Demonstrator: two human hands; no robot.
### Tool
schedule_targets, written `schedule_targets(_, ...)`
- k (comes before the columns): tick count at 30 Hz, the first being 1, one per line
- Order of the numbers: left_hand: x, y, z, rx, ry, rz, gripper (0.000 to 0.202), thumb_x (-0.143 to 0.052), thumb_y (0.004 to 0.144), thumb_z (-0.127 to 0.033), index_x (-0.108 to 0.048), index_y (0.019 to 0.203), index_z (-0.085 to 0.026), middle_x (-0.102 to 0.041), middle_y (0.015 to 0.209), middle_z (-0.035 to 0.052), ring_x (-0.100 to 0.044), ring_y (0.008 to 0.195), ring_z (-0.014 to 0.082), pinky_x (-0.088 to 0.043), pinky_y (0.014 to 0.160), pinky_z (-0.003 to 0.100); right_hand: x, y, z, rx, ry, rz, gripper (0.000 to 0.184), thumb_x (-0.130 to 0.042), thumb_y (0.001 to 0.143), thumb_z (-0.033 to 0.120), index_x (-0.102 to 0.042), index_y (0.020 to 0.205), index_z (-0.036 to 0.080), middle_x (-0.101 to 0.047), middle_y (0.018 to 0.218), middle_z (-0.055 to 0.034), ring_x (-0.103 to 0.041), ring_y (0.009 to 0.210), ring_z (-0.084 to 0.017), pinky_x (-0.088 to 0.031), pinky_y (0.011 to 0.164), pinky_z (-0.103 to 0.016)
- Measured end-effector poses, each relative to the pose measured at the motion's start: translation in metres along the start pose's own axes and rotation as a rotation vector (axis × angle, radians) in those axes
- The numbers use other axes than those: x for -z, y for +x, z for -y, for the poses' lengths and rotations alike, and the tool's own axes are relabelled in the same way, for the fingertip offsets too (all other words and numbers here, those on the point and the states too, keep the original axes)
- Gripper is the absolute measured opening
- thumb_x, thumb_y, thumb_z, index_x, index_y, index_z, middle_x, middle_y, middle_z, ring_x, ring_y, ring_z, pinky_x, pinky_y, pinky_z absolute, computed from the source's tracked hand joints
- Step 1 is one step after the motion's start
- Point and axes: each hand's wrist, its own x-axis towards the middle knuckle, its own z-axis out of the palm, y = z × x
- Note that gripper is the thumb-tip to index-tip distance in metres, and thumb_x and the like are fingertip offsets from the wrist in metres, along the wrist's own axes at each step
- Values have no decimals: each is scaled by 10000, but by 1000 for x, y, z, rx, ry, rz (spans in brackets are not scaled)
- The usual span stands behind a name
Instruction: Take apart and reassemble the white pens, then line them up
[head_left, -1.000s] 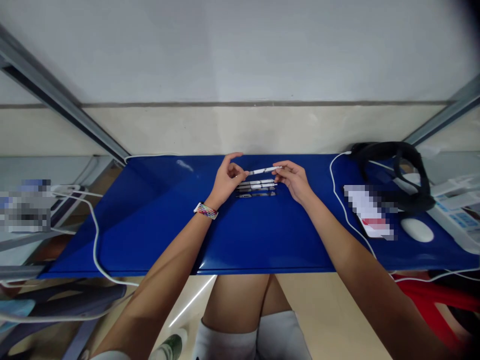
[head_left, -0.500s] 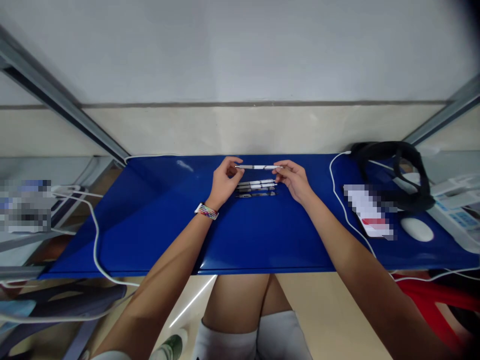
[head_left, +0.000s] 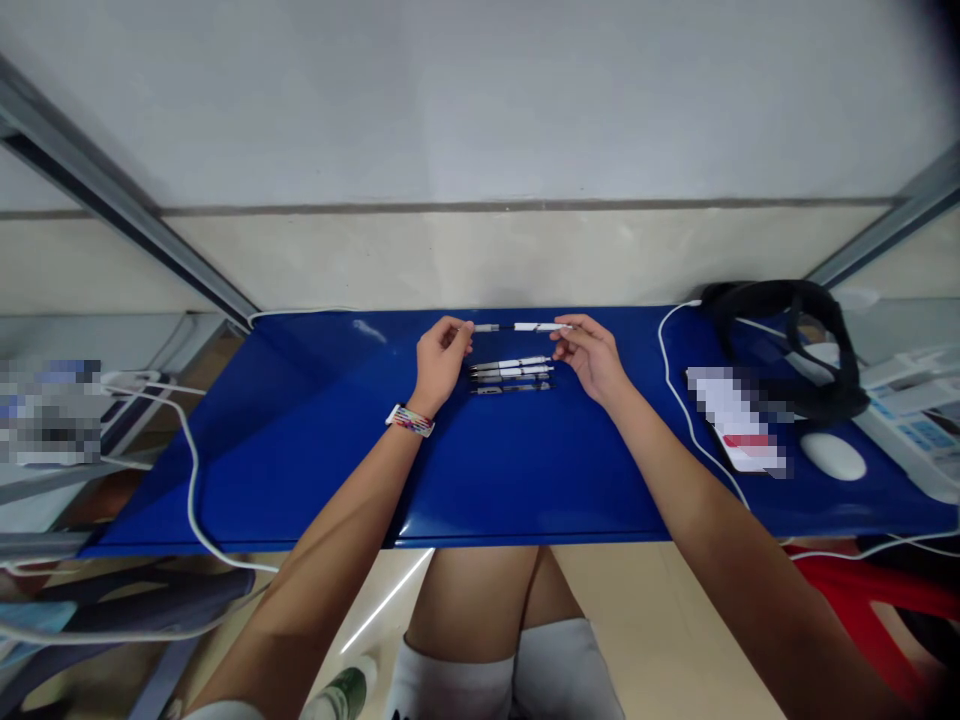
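Pen (head_left: 517,327) spans between left hand (head_left: 439,357) and right hand (head_left: 589,355).

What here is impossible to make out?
Head view only.
Slim white pen between left hand and right hand: fingertips hide its ends, print too small.
Loose white pens on the glossy blue tabletop: too small to count.
Flat white item beside the oval white mouse: pixelated.
Grey keyed device: cut by right edge.

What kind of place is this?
Probably a desk in an office or workroom: a blue table against a wall, with a computer mouse, cables and a row of pens on it.
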Motion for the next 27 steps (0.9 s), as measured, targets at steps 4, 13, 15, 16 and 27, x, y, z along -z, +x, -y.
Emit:
schedule_targets(4, 4, 4, 5, 26, -35, 7, 255, -726, 951, -478, -698, 964, -225, -712, 828, 26, -700, 734, 156, -579, 685, 293, -1, 1, 1, -4, -1, -40, 337, -858, 762, 444, -748, 1037, 283, -747, 893, -3, -633, 691, -145, -586, 703, -338)
schedule_targets(13, 6, 5, 5, 66, -136, 17, 199, -777, 900, -390, -751, 981, -211, -754, 854, 35, -723, 743, 151, -567, 656, 257, -1, 1, 1, 30, -28, -122, 327, -870, 769, 433, -788, 1041, 270, -759, 868, -6, -625, 661, -132, -554, 642, -301)
schedule_targets(15, 6, 6, 5, 72, -157, 11, 185, -789, 889, -370, -770, 977, -209, -760, 843, 37, -723, 742, 151, -560, 646, 249, 0, 1, 2, 4, 2, -117, 313, -874, 764, 414, -796, 1027, 263, -763, 867, -12, -628, 673, -135, -555, 652, -303)
schedule_targets(16, 6, 6, 5, 74, -160, 9, 178, -792, 888, -364, -777, 976, -209, -764, 843, 39, -724, 744, 152, -558, 643, 246, 1, 2, 3, -14, 21, -110, 304, -879, 759, 402, -799, 1015, 257, -764, 865, -16, -631, 680, -137, -558, 658, -305)
schedule_targets(27, 9, 7, 5, 56, -163, 28, 156, -797, 903, -328, -798, 997, -204, -786, 853, 48, -724, 744, 147, -568, 648, 243, 1, 1, 2, -14, 18, -87, 271, -902, 764, 372, -812, 987, 247, -774, 857, -25, -637, 674, -140, -567, 664, -315)
